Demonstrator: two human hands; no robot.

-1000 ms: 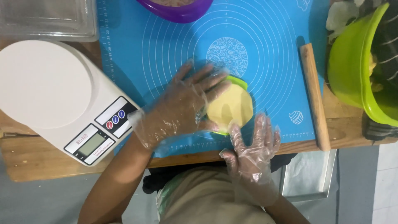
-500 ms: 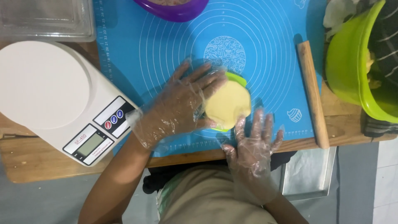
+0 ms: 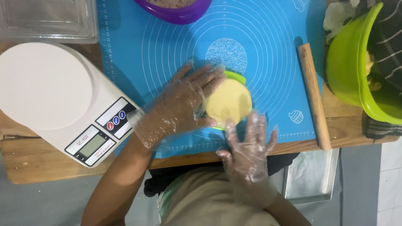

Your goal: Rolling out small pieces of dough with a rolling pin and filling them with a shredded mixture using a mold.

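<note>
A flat round of pale yellow dough (image 3: 230,101) lies on a small green mould (image 3: 236,77) on the blue silicone baking mat (image 3: 268,50). My left hand (image 3: 180,104), in a clear plastic glove, rests with its fingers on the left edge of the dough and the mould. My right hand (image 3: 249,146), also gloved, lies flat with fingers spread at the mat's near edge, fingertips touching the lower side of the dough.
A white kitchen scale (image 3: 54,98) stands at the left. A wooden rolling pin (image 3: 312,94) lies along the mat's right edge. A lime-green bowl (image 3: 347,71) is at the right, a purple bowl (image 3: 173,12) at the top, a clear plastic box (image 3: 46,19) top left, a metal tray (image 3: 312,175) below.
My right hand has slid up from the table edge until its fingertips reach the dough. The left hand has stayed on the dough and mould.
</note>
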